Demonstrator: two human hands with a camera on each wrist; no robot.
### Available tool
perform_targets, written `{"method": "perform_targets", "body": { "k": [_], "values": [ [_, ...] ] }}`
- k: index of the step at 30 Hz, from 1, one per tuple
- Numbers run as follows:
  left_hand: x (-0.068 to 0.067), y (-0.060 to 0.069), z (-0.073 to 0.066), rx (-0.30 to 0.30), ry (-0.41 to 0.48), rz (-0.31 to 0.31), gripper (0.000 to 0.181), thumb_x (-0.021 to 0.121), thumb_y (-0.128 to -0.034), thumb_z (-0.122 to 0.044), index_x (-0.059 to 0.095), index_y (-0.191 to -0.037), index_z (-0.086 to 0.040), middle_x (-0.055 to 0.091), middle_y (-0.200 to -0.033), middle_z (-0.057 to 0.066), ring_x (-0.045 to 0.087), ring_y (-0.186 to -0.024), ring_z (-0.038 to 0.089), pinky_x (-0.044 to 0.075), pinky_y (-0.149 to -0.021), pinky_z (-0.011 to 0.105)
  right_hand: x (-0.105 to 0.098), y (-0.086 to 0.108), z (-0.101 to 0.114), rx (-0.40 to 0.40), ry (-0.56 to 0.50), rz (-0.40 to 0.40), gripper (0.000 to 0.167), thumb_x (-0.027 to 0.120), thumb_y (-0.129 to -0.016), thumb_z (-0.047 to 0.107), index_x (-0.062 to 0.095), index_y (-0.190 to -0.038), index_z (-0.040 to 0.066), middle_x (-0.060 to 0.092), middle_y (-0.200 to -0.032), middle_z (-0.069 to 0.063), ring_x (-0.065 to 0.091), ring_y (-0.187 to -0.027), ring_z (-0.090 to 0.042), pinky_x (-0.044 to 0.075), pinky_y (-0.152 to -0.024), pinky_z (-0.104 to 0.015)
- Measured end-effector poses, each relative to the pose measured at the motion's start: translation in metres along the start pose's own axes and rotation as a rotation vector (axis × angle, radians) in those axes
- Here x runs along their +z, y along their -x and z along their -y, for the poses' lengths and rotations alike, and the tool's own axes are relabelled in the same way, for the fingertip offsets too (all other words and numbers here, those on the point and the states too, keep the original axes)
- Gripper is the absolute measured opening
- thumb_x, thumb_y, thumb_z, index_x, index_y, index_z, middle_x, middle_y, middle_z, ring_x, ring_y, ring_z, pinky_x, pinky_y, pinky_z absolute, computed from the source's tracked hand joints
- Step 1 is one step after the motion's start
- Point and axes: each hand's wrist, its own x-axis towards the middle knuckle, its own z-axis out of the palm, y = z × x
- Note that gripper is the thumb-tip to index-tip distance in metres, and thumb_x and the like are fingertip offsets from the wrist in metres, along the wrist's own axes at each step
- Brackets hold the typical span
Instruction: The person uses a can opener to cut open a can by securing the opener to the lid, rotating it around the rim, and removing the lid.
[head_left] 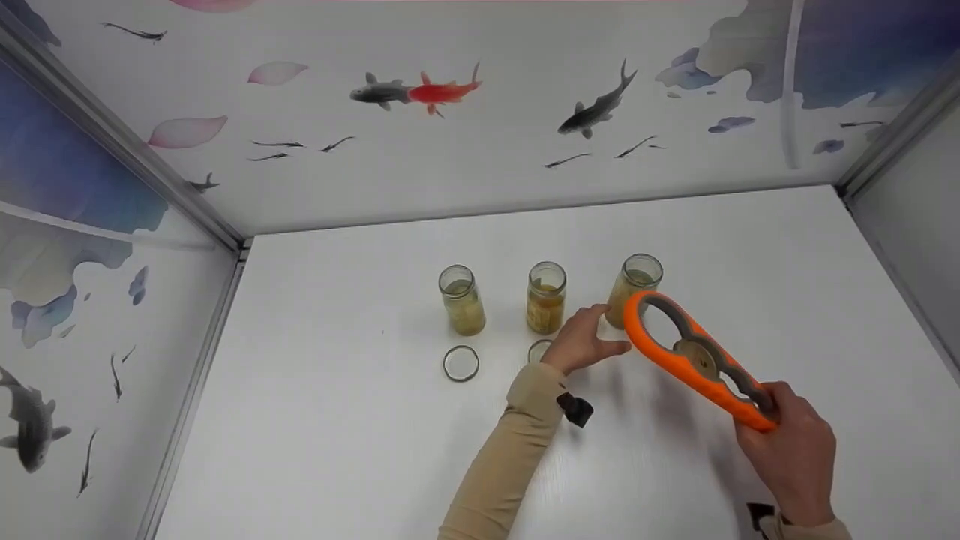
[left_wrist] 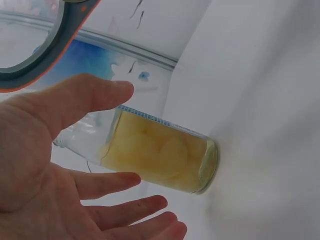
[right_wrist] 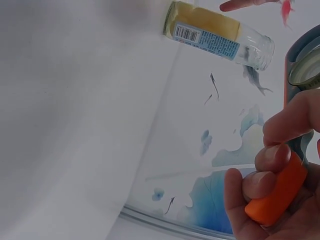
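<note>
My right hand (head_left: pixel 791 446) grips one end of an orange and grey jar opener (head_left: pixel 675 367). A metal lid (right_wrist: pixel 306 70) sits inside the opener's frame. My left hand (head_left: pixel 583 342) is beside the right-hand glass jar (head_left: pixel 622 297), thumb and fingers spread around its side without gripping it. In the left wrist view that jar (left_wrist: pixel 155 152) shows pale yellow pieces in liquid and has no lid; whether the fingers touch it I cannot tell. Its blue label (right_wrist: pixel 207 41) with a barcode shows in the right wrist view.
Two more open jars stand in line to the left: a middle jar (head_left: pixel 546 300) with orange-yellow contents and a left jar (head_left: pixel 463 301). One lid (head_left: pixel 460 364) lies before the left jar; another lid (head_left: pixel 537 351) is partly behind my left hand. Printed panels border the white table (head_left: pixel 337 420).
</note>
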Motion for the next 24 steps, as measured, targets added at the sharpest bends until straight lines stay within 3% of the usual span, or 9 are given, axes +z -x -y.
{"method": "perform_targets", "body": {
  "k": [7,10,15,20,24],
  "values": [
    [0.001,0.015,0.008,0.124,0.101,0.091,0.044,0.071,-0.0891,-0.023,0.06,-0.131,-0.016,0.058,-0.13,-0.002,0.048,-0.125,0.023,0.04,-0.1,0.033,0.006,0.003,0.002,-0.014,0.004,0.011,0.017,0.068,-0.069,-0.007,0.061,-0.085,-0.007,0.053,-0.062,-0.012,0.045,-0.051,-0.026,0.041,-0.048,-0.039],
    [0.004,0.02,0.01,0.156,0.169,0.125,0.035,0.069,-0.09,-0.021,0.064,-0.124,-0.014,0.061,-0.125,-0.004,0.052,-0.121,0.02,0.042,-0.097,0.03,0.009,0.004,0.004,-0.016,0.007,0.019,0.017,0.068,-0.069,-0.007,0.061,-0.085,-0.008,0.052,-0.062,-0.011,0.045,-0.052,-0.026,0.042,-0.049,-0.041],
    [0.009,0.028,0.012,0.149,0.35,0.149,0.024,0.069,-0.0893,-0.015,0.07,-0.113,-0.01,0.066,-0.11,-0.008,0.06,-0.103,0.008,0.047,-0.085,0.026,0.014,0.006,0.008,-0.018,0.006,0.039,0.019,0.069,-0.069,-0.007,0.061,-0.086,-0.007,0.052,-0.063,-0.01,0.044,-0.054,-0.026,0.042,-0.05,-0.041],
    [0.013,0.031,0.014,0.123,0.568,0.204,0.022,0.062,-0.0935,-0.007,0.069,-0.115,-0.006,0.067,-0.106,-0.005,0.06,-0.092,0.009,0.054,-0.078,0.038,0.018,0.008,0.01,-0.047,-0.007,0.041,0.019,0.068,-0.068,-0.007,0.062,-0.086,-0.006,0.051,-0.063,-0.009,0.043,-0.055,-0.024,0.04,-0.049,-0.039],
    [0.015,0.034,0.015,0.123,0.717,0.259,0.024,0.056,-0.0962,-0.007,0.065,-0.118,-0.001,0.064,-0.11,0.0,0.061,-0.095,0.013,0.054,-0.081,0.046,0.02,0.01,0.012,-0.057,-0.014,0.049,0.019,0.068,-0.067,-0.008,0.063,-0.086,-0.005,0.049,-0.062,-0.006,0.042,-0.056,-0.022,0.038,-0.048,-0.037]
  ]
}}
